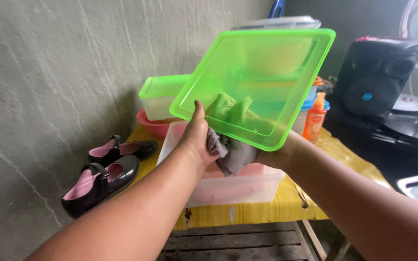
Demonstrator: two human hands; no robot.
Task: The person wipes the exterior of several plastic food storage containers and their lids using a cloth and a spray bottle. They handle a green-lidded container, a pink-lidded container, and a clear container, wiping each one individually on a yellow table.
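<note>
A: Two hands on one green lid (262, 77): you hold it tilted in the air above the clear box (238, 186).

B: How do the hands grip?

A: Your left hand (197, 137) pinches the lid's lower left edge, thumb on top, fingers closed beneath. Your right hand (272, 155) sits under the lid, wrapped around a grey cloth (231, 154) pressed to its underside; the fingers are hidden, so I can't tell how tight.

B: And around it?

A: The box stands on the yellow counter (286, 203). Behind it sit a second box with a green lid (163, 96), a pink bowl (153, 125) and an orange bottle (315, 118). Black shoes (105, 174) lie on the floor to your left; a black speaker (373, 79) is to your right.
</note>
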